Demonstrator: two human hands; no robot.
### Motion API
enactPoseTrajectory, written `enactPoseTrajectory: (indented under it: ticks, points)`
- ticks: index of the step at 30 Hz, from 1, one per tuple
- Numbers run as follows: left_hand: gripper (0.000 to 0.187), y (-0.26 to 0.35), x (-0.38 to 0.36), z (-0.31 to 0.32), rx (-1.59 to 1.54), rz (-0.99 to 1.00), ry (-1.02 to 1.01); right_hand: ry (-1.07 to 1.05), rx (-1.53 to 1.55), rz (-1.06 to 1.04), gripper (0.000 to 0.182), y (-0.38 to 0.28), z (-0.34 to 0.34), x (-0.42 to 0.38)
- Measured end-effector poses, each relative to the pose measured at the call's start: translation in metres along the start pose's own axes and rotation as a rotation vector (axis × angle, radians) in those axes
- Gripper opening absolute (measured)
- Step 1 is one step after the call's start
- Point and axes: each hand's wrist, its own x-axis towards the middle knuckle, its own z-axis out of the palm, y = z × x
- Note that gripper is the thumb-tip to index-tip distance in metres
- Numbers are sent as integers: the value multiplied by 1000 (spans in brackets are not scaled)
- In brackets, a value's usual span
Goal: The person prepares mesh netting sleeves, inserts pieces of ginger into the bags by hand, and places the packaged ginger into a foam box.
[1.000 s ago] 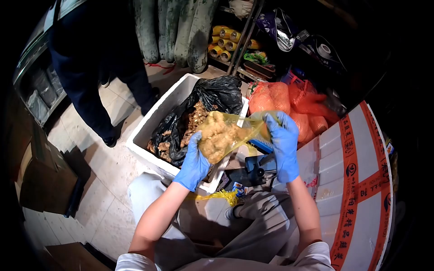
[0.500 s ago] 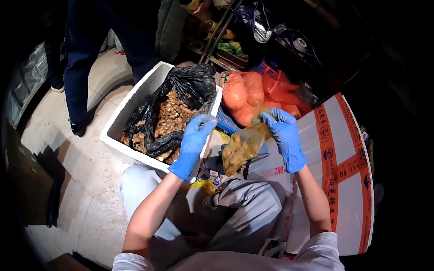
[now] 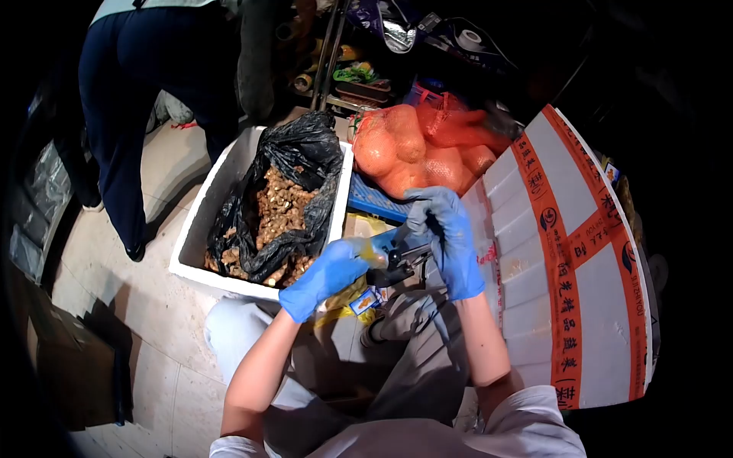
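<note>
My left hand point(image 3: 330, 273), in a blue glove, is closed around a twisted yellow bag neck point(image 3: 374, 255) just above my knee. My right hand point(image 3: 447, 238), also gloved in blue, curls over the same spot from the right, its fingers closed against a black bag-sealing tool point(image 3: 399, 269) that sits between the two hands. The filled part of the bag is hidden behind my hands and leg. Loose yellow netting point(image 3: 342, 299) lies under my left wrist.
A white foam box point(image 3: 200, 229) lined with a black bag holds ginger point(image 3: 279, 208). Behind are orange mesh sacks point(image 3: 403, 151) and a blue crate point(image 3: 376, 201). A taped white foam box point(image 3: 569, 252) stands right. A person in dark trousers point(image 3: 134, 107) stands at left.
The bag of ginger, held up in both hands a second ago, has come down to the black tool. Both hands closed in together over it, and the view shifted.
</note>
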Motion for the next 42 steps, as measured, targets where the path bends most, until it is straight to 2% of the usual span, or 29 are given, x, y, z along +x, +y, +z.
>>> enactPoseTrajectory:
  ticks: [2,3,4,5,6,7,8,9,11,13,14,17,18,20,21,23,25,26,27,28,29,31,33,35,37,38,39,41,42]
  points:
    - [18,8,-7,0,81,-28,-52,-97,-387,-24,34,19,0,-9]
    - [19,11,-9,1,150,-54,-97,-201,-201,158,46,20,2,-27]
    - [18,7,-13,5,151,-5,-77,-446,-581,0,53,69,-31,-33]
    - [17,0,-15,8,143,60,-66,-464,-809,34,61,89,-36,-53]
    - [16,-1,-17,10,177,-22,-89,-575,-963,146,64,123,-38,-61]
    - [16,0,-18,13,211,-98,-110,-482,-922,286,62,105,-19,-74]
    - [15,-2,-18,16,233,-52,-106,-353,-537,269,61,145,-22,-84]
    - [14,-5,-18,20,249,-14,-91,-381,-797,279,44,150,-21,-86]
    - [14,-13,-15,20,269,-42,-9,-193,-400,271,42,126,-6,-100]
    - [15,-13,-15,24,147,-217,81,-151,-470,241,40,122,-9,-108]
    - [15,-13,-13,25,131,-184,58,-150,-496,265,40,123,-8,-111]
    - [11,-8,-10,30,287,-129,-114,-40,-319,99,35,129,5,-111]
    - [11,-14,-7,36,280,-69,-87,-39,-318,96,35,133,4,-110]
    - [12,-21,-7,33,299,-62,-65,-37,-531,163,30,141,-3,-110]
    - [14,-21,-7,31,317,-58,-42,-37,-467,214,27,144,-6,-108]
    - [24,-17,-4,32,318,-43,36,18,-764,-235,25,196,-26,-111]
    - [24,-23,-1,27,202,-170,160,171,-748,-403,18,172,-18,-102]
    - [22,-31,1,18,132,-158,226,162,-708,-249,15,193,-28,-96]
    - [21,-27,4,11,-49,-98,301,238,-603,-334,13,177,-21,-94]
    - [19,-22,5,1,-208,-74,381,159,-521,-126,17,159,-21,-90]
    - [18,-20,6,-10,-362,-32,461,116,-572,-82,22,143,-20,-85]
    - [28,-33,13,-24,-274,95,592,120,-568,-48,27,129,-18,-82]
    - [56,-6,11,-16,-101,309,509,126,-548,135,29,131,-23,-82]
    - [80,25,-2,-8,-63,123,212,124,-668,107,27,149,-35,-81]
    - [83,5,3,-3,476,335,87,8,-1031,-148,23,150,-35,-81]
    - [82,-4,2,-4,570,371,-57,57,-971,211,19,146,-29,-81]
    - [78,-2,2,-1,651,336,-165,56,-970,221,19,148,-30,-81]
    - [74,-5,0,1,723,256,-344,-158,-910,-36,15,157,-36,-84]
    - [73,-5,-1,1,692,237,-353,-180,-1131,-338,17,176,-43,-88]
